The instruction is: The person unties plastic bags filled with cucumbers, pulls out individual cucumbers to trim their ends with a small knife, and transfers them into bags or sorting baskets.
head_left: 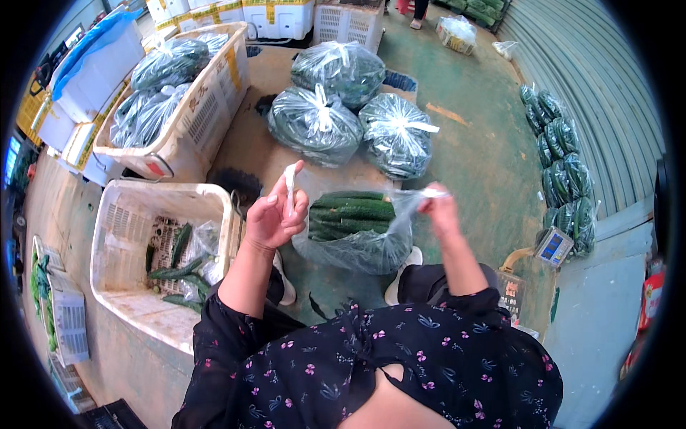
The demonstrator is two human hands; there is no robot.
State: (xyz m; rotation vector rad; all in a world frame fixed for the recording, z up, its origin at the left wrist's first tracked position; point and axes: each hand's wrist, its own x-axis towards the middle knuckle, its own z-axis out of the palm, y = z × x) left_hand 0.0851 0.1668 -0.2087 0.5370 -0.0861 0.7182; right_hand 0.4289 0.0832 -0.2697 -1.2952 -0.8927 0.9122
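Observation:
In front of my feet sits a clear plastic bag (382, 252) with its mouth open, filled with dark green cucumbers (351, 214) lying side by side. My right hand (441, 213) is closed on the bag's upper right edge and pulls it out taut. To the left of the bag, my left hand (275, 216) is raised with a narrow white strip (290, 187) held at its fingers. Beyond the bag stand several tied clear bags of cucumbers, one (316, 127) nearest my left hand and another (398, 136) farther right.
A white crate (107, 243) at left holds loose cucumbers and plastic. Behind it, a larger crate (232, 93) carries bagged cucumbers. Along the right wall lie several bags of cucumbers (572, 179), near a scale display (554, 247). White foam boxes (279, 18) stand at the back.

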